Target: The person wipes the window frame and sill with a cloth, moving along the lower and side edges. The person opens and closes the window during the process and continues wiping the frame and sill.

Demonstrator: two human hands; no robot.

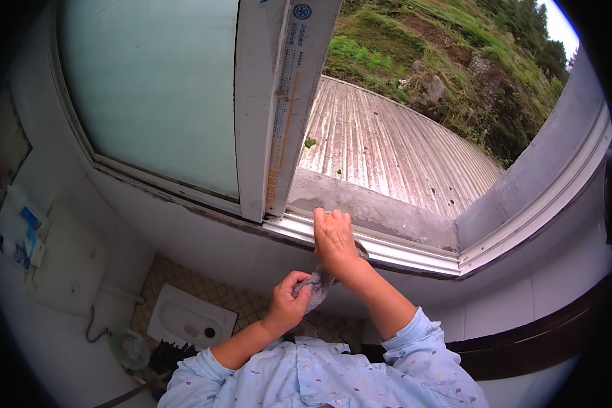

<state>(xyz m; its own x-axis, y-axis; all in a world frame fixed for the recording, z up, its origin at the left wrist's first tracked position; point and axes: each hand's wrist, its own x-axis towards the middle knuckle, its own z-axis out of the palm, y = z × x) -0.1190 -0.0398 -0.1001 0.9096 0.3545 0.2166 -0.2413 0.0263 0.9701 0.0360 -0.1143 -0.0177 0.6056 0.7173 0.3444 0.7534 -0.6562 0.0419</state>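
Observation:
A crumpled grey cloth [315,291] is bunched in my left hand [285,304], its fingers closed round it just below the window ledge. The cloth runs up toward my right hand [334,238], and a bit of it shows beside that wrist. My right hand's fingers are curled down over the white sliding-window track [408,255], close to the upright frame of the sash. What lies under those fingertips is mostly hidden. Both sleeves are light blue with small prints.
A frosted sliding pane [149,88] fills the left of the window, its white frame [255,109] upright beside the opening. Outside are a concrete sill [374,204], a corrugated roof [387,143] and a green slope. Below left are a squat toilet [190,316] and a cistern [68,258].

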